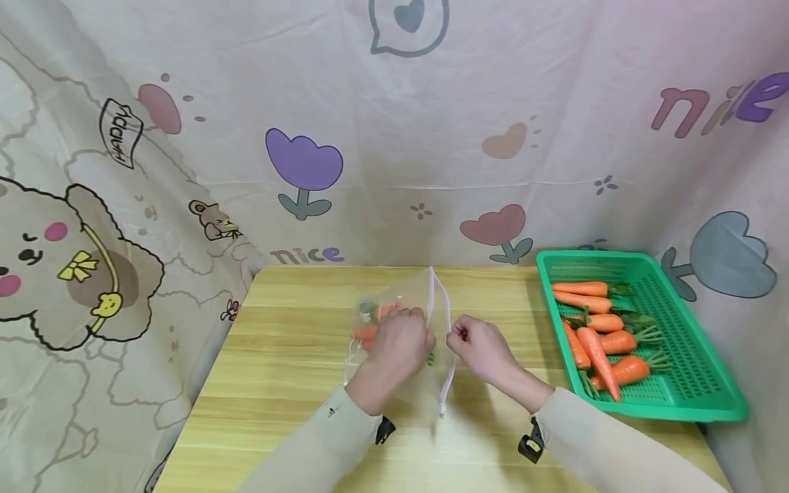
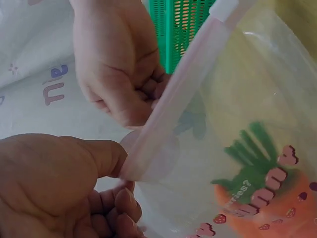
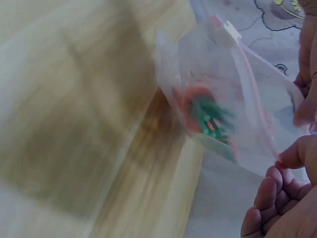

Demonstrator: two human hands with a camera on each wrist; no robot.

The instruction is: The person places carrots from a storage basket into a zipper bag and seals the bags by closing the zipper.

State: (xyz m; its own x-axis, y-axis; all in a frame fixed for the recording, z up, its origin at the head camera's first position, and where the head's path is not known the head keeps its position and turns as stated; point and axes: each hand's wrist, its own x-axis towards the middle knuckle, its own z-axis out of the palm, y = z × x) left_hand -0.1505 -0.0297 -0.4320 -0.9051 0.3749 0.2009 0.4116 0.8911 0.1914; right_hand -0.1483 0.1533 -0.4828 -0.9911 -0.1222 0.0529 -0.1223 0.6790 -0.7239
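At lower centre of the head view I see the bag (image 1: 435, 376), its rim (image 1: 431, 294) pinched by the left hand (image 1: 399, 350) and the right hand (image 1: 483, 348); should either pinch slip on such limp-looking film, I judge, the bag could sag closed over its carrots (image 1: 366, 333).

Smooth plastic bag (image 2: 218, 114), wood-grained tabletop (image 1: 290, 349)

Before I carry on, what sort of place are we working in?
Probably a small makeshift tabletop workspace: a wood-grain table screened by cartoon-printed cloth behind and at the sides, with a green basket of carrots and a clear zip bag at hand.
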